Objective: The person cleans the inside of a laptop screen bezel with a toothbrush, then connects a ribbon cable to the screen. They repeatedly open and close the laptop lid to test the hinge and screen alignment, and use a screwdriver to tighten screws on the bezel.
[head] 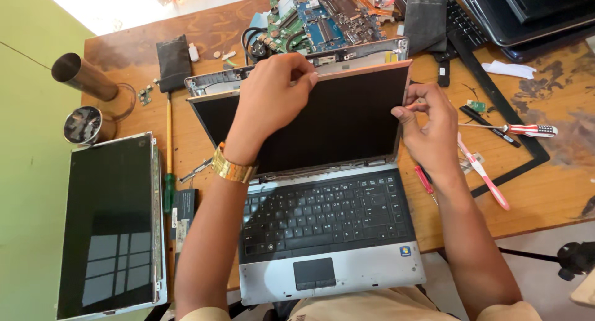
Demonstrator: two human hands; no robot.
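Observation:
An open silver laptop (334, 271) with a black keyboard sits at the table's near edge. Its dark screen panel (334, 125) is tilted forward out of the silver lid (217, 82) behind it. My left hand (273, 94), with a gold bracelet on the wrist, grips the panel's top edge near the middle. My right hand (431, 125) pinches the panel's upper right edge with thumb and fingers.
A loose screen panel (108, 228) lies at the left. Circuit boards (316, 20) lie behind the laptop. A black bezel frame (496, 104), a red-and-white screwdriver (527, 130), a pink toothbrush (486, 175) and another laptop (527, 11) are at the right. Metal cups (83, 76) stand far left.

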